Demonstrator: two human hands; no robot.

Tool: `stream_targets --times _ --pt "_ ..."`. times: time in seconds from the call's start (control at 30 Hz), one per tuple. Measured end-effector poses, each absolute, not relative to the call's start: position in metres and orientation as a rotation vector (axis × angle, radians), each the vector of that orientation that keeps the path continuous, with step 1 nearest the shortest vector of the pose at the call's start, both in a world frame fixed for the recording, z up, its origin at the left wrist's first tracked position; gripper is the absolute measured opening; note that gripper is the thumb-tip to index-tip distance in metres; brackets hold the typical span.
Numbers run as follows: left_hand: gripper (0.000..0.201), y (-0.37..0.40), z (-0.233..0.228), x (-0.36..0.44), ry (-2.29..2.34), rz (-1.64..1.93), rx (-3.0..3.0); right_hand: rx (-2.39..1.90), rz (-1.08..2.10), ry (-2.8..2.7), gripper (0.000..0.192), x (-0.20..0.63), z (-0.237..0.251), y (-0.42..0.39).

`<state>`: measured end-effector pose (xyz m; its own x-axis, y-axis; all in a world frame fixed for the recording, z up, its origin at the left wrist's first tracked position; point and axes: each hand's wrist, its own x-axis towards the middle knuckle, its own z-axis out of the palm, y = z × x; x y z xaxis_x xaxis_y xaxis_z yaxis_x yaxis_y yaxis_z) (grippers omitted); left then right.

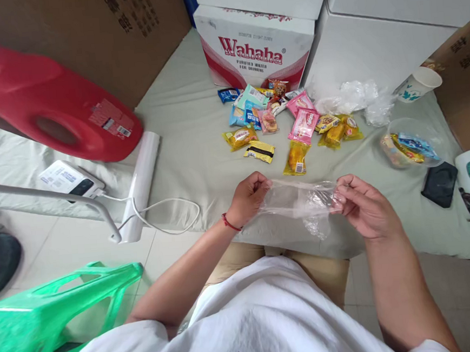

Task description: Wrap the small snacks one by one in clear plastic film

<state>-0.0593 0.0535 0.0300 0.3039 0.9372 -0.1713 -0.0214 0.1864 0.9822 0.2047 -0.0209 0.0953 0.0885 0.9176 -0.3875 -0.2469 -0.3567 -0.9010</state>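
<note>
Clear plastic bag (302,200) is stretched between your two hands just above the near edge of the cloth-covered table (192,147), its long axis running left to right across your body. Your left hand (248,197) pinches the bag's left end with fingers curled shut on the film; your right hand (361,204) pinches the right end, thumb and fingertips closed on it, so each hand is at its own end and neither is nearer. A crumpled fold of the bag hangs below the middle. Just beyond the bag, farther up the table, lies the pile of wrapped snacks (288,125), spread left to right from yellow packets through pink ones to more yellow ones. To the right of the pile sits a second clear bag (409,143) already holding several packets, blue and yellow among them. Behind the snacks stands a Wahaha water carton (255,47), and a paper cup (419,84) stands at the far right.
</note>
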Motion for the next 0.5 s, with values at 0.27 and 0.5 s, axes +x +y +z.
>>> stream_targets --times 0.27,0.5 --pt "0.032 0.069 0.036 -0.068 1.022 0.621 1.162 -1.498 1.240 -0.745 0.046 0.218 0.060 -0.011" --pt "0.047 0.015 0.040 -0.076 1.369 1.220 0.498 -1.255 1.215 -0.380 0.046 0.169 0.048 -0.026"
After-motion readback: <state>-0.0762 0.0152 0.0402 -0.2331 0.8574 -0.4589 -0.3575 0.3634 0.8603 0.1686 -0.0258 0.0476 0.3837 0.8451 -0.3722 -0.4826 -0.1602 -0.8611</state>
